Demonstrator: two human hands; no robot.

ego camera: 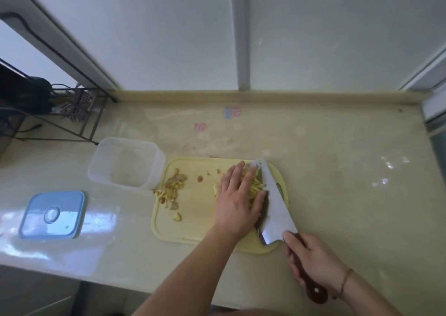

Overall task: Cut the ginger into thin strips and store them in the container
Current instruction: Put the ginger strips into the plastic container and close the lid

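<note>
Head view, left hand point(237, 198) flat on ginger strips point(255, 186), right hand point(313, 259) gripping cleaver point(275, 202) pointing away

- Pale yellow ginger strips point(256, 187) are lying heaped on the board against the tilted knife point(275, 204) blade.
- The clear square container point(125, 163) is sitting open, upright, just left of the board.

Red and blue marks on the countertop point(313, 146) seem unreadable.
</note>
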